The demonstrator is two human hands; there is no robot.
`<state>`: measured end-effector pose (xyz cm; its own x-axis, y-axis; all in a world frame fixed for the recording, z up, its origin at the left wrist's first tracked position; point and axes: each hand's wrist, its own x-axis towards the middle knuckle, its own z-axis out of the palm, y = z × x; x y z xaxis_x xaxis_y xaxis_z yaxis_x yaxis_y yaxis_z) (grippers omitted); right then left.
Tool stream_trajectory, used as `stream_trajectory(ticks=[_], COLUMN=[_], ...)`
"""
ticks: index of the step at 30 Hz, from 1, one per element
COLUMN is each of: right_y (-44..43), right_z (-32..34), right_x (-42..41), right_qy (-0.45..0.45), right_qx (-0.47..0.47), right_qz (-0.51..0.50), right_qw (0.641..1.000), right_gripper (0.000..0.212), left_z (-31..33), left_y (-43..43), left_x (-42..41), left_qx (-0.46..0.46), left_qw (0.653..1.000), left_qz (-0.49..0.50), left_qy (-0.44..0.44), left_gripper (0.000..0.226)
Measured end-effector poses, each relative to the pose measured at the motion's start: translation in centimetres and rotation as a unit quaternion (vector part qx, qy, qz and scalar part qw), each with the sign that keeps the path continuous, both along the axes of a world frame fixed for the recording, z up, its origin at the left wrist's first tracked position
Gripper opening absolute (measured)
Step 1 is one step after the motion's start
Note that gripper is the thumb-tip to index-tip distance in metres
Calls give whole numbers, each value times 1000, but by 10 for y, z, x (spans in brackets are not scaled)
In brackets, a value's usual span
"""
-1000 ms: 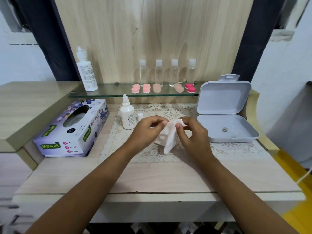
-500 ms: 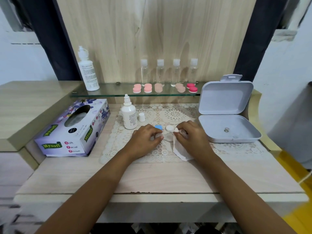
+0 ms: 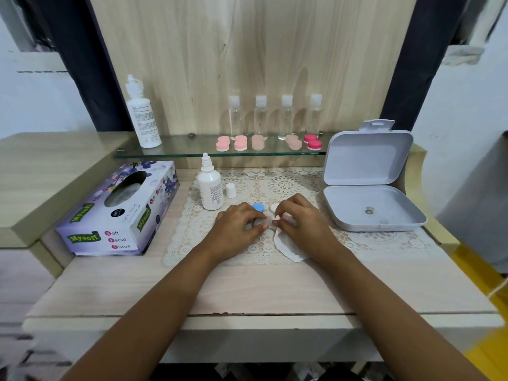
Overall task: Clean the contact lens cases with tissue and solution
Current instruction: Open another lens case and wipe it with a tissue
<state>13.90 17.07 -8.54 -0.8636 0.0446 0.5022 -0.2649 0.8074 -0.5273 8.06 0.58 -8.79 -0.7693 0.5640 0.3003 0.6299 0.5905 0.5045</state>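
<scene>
Both my hands rest on the lace mat [image 3: 275,185] at the table's middle. My left hand [image 3: 239,229] pinches a small pale lens case [image 3: 259,223] against the mat with curled fingers. My right hand [image 3: 299,224] pinches a folded white tissue [image 3: 288,247], which trails out below the hand. A blue cap [image 3: 258,207] and a white cap [image 3: 274,207] lie just behind my fingers. An open white solution bottle [image 3: 210,189] stands at the mat's left, its small cap [image 3: 231,190] beside it.
A tissue box [image 3: 118,213] lies at the left. An open grey box [image 3: 371,188] sits at the right. A glass shelf [image 3: 192,149] behind holds a tall white bottle [image 3: 141,116], several clear bottles [image 3: 261,116] and several pink lens cases [image 3: 240,143].
Both hands came down from above the mat to its surface. The tissue, earlier held up between them, now lies under my right hand, and the blue and white caps show.
</scene>
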Motion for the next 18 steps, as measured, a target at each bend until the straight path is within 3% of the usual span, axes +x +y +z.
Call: stream_trajectory(ticks=[4,10,18], right_y=[2,3,6], right_z=[3,-1,-3], right_x=[-2,5,0], right_qy=[-5,-55,-54], right_qx=[-9,76,101], right_qz=[1,35,51], right_qw=[1000,995,992], right_gripper=[10,29,16], left_z=[0,-2,-4], left_y=[0,-1,-1], left_x=[0,-2,-3], left_qx=[-3,2,-2], left_qw=[1000,1000,1000], left_qz=[1,-3,-7], left_qy=[5,11,13], left_gripper=[27,26,28])
